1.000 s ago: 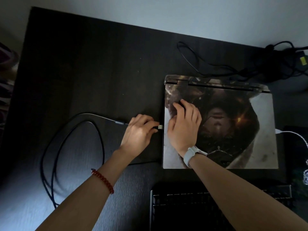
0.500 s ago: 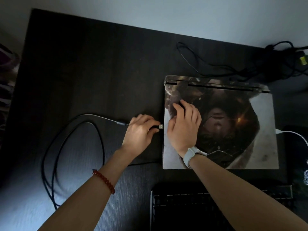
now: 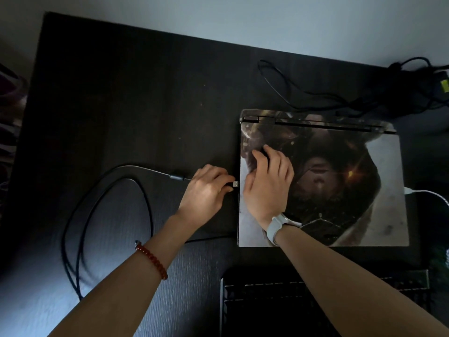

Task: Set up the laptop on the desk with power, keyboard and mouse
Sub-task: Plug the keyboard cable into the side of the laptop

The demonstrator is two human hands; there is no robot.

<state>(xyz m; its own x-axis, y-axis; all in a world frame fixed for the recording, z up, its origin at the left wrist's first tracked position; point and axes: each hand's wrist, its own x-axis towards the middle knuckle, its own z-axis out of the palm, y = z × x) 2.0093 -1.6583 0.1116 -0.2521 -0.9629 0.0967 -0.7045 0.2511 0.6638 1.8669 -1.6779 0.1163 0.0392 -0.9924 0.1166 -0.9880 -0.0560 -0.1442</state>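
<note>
Dim, shadowy, wide-angle edge distortion

**Open bench on the left and rear, clutter on the right and front**

The bench point(image 3: 126, 98) lies bare across its far left and rear, where a hand could pass freely. The black cable point(image 3: 80, 215) loops over the near-left part. The closed laptop point(image 3: 364, 215) fills the right middle, with the left hand point(image 3: 206, 190) just beside its left edge and the right hand point(image 3: 267, 186) on its lid. Tangled power cords point(image 3: 401, 93) crowd the rear right corner; a white cable point(image 3: 425, 193) leaves the laptop's right side. The keyboard point(image 3: 267, 310) blocks the near edge.
</note>
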